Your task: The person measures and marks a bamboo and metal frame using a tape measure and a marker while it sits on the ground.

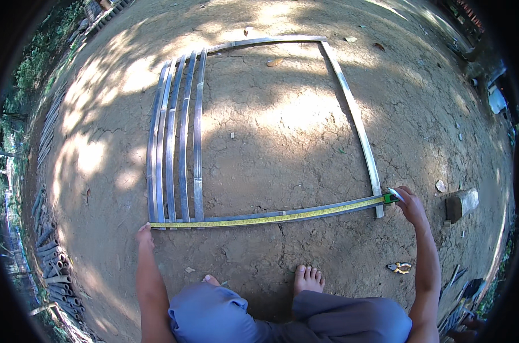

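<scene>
Left hand [145, 234] pinches tape measure [259, 220] end, right hand [411, 207] grips case [389, 198] (plus something white [395, 194]), along near side of frame [358, 123]; loosened pinch could skew reading.

Looks like bamboo in the slats [197, 143], smooth and faintly glossy. Appears smooth and even along the tape measure [271, 219]. Shows rough, matt, cracked earth on the ground [271, 171], matt cloth in the trousers [351, 320].
</scene>
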`<state>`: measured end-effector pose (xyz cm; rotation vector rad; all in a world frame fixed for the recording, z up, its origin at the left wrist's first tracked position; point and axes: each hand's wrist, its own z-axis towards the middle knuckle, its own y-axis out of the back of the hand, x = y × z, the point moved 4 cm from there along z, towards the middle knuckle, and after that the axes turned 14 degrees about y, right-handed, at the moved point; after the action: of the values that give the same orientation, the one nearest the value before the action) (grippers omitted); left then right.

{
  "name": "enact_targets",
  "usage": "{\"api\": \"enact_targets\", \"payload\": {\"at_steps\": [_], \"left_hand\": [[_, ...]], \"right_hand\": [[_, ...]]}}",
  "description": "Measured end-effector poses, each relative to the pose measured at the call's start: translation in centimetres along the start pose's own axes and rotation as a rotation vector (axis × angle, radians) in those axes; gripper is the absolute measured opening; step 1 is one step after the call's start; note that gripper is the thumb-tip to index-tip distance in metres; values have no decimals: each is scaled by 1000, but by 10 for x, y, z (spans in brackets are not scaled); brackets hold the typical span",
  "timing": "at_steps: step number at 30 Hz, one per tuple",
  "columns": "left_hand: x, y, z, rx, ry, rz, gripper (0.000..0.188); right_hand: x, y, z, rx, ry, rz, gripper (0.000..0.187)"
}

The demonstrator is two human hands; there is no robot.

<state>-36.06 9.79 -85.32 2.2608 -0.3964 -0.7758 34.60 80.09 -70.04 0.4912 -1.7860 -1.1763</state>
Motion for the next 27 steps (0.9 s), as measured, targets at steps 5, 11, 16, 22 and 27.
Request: {"api": "enact_targets", "payload": {"at_steps": [5,11,16,22,27], "left_hand": [[-22,15,-38,165,-25,-80,22],[-139,-6,-152,640,-232,-162,16],[-205,-73,-363,964,-573,199,17],[-93,-173,-519,1082,-424,854,36],[65,-226,-463,1152,231,658,50]], "right_hand": [[17,17,-16,-54,7,-6,48],[62,38,-41,-166,-26,29,49],[89,34,-56,-288,-70,45,53],[26,3,-95,-597,-392,231,42],[-86,-30,-108,-735,-634,475,34]]}}
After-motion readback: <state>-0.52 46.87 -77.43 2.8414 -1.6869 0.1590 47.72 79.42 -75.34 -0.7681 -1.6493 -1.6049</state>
